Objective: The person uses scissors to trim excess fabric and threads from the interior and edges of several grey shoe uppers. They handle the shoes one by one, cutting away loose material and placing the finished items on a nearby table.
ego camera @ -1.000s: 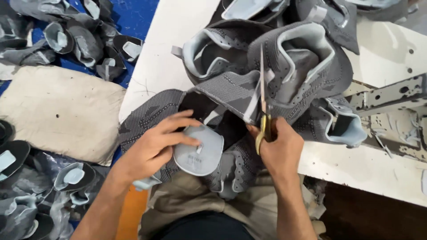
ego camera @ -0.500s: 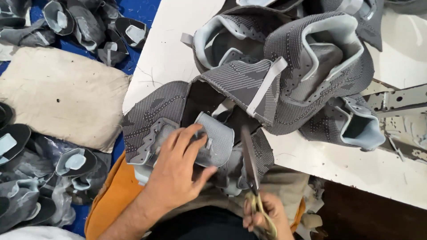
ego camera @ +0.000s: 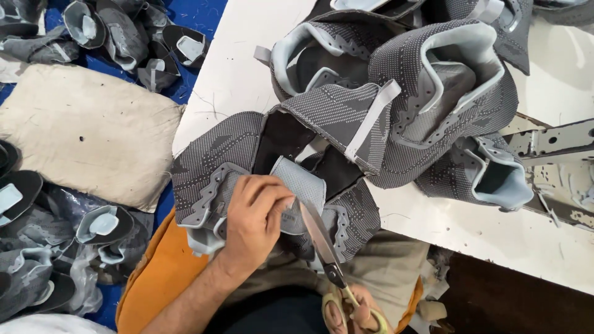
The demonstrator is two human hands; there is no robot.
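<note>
A grey knitted shoe upper [ego camera: 260, 167] lies spread open at the near edge of the white tabletop [ego camera: 229, 80], partly hanging over the person's lap. Its outer face is a speckled grey mesh with a darker wavy pattern and a paler perforated overlay along the eyelet edge; the inside shows black lining, and a pale blue-grey tongue [ego camera: 303, 185] sticks up in the middle. The left hand [ego camera: 257, 216] presses down on the tongue and the overlay beside it, fingers curled, its grip closed on the fabric. The right hand [ego camera: 352, 312] sits low at the bottom edge of the view, its grip closed through the yellowish loops of a pair of scissors [ego camera: 322, 247]; the blades appear closed and point up toward the tongue, the tip just beside the left fingers. Behind the upper, a heap of similar grey uppers [ego camera: 408, 93] with light blue collars fills the tabletop. To the left, on the blue floor, lie a beige cushion [ego camera: 80, 136] and more scattered uppers [ego camera: 117, 37].
</note>
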